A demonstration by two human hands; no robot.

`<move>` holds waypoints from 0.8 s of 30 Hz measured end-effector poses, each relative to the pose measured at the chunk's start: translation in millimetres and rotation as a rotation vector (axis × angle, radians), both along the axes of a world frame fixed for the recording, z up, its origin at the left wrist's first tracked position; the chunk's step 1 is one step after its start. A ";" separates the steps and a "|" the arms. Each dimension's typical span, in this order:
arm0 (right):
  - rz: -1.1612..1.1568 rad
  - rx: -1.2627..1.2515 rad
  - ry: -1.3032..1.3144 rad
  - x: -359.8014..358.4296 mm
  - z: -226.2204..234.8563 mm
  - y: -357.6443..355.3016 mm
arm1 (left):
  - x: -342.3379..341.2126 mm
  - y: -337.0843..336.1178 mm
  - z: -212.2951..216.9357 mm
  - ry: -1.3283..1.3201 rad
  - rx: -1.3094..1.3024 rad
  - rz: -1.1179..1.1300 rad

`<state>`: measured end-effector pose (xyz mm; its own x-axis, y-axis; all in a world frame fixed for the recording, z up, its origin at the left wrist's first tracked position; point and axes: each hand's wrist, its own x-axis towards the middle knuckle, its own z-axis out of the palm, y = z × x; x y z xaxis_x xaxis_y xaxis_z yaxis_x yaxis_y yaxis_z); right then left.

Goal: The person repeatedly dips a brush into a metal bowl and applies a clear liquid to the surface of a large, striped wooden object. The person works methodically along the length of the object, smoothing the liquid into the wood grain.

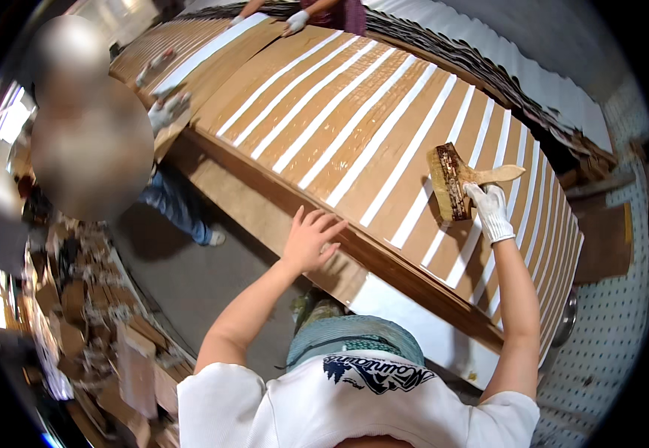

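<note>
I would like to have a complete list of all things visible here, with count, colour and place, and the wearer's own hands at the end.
brush: one, brown and tan, over the sheets at right of centre
brown sheets: many, with white strips, across the centre
dark-edged layers: uncounted, dark and pale, along the far side
cardboard scraps: many, brown, lower left
brown panel: one, right
dotted surface: one, pale, far right
round metal object: one, silver, right, partly hidden
co-workers' gloved hands: several, whitish, top and upper left
white shirt: one, bottom centre
left hand: one, bare, by the sheets' near edge
right hand: one, white-gloved, holding the brush
</note>
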<state>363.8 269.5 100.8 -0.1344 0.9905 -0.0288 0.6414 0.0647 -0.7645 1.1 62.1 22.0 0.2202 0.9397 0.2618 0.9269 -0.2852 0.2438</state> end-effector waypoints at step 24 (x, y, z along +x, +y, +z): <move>-0.113 0.215 -0.550 -149.8 -44.6 321.5 | -79.3 74.9 -57.6 0.150 -0.125 -0.331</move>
